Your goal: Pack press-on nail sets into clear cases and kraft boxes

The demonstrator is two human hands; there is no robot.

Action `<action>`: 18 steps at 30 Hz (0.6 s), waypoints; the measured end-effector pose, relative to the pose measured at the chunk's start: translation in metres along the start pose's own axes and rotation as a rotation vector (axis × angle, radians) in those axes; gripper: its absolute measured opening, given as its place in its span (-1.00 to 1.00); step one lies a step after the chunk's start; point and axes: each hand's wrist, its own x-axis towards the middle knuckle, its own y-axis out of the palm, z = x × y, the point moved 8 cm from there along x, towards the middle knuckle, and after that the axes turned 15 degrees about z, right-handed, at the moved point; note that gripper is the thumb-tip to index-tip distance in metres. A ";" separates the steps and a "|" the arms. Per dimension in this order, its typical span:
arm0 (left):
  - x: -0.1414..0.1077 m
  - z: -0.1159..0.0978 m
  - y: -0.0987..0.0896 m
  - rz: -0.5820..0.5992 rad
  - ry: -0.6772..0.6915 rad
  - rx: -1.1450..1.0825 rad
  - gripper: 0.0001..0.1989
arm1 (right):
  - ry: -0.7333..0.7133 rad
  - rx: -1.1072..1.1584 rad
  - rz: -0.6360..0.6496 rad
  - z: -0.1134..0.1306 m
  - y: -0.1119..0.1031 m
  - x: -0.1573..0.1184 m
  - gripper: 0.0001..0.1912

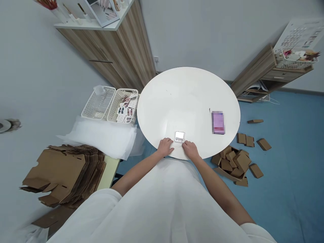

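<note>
A small clear plastic case (180, 136) with a silvery white inside lies flat near the front edge of the round white table (187, 91). My left hand (165, 147) rests on the table just left of the case, open, thumb and fingers apart, with nothing seen in it. At the case's lower right corner is my right hand (190, 149), its fingers bent and loosely apart. The fingertips are at or very near the corner; whether they touch it is too small to tell. To the right, a purple, blurred-out packet (218, 122) lies on the table.
Left of the table stand a basket of patterned cards (123, 106), a basket of clear plastic (98, 103), white sheets (101, 133) and stacked flat cardboard (60, 172). Small brown boxes (234, 162) fill a carton on the floor at right; several lie around it. Wooden cabinets (113, 50) stand behind.
</note>
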 end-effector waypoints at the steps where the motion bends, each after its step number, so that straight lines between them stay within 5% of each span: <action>1: 0.000 -0.001 -0.001 -0.011 0.000 -0.002 -0.61 | 0.004 -0.003 -0.001 0.001 -0.001 0.000 -0.73; 7: -0.001 -0.019 -0.007 -0.060 0.123 0.037 -0.27 | 0.022 0.174 -0.041 -0.005 -0.012 -0.006 -0.78; 14: 0.012 -0.031 0.002 -0.027 0.196 0.084 -0.75 | -0.010 0.339 -0.026 -0.008 -0.008 -0.012 -0.81; 18: 0.019 -0.031 0.004 -0.025 0.234 0.102 -0.78 | -0.025 0.344 -0.049 -0.005 -0.005 -0.017 -0.80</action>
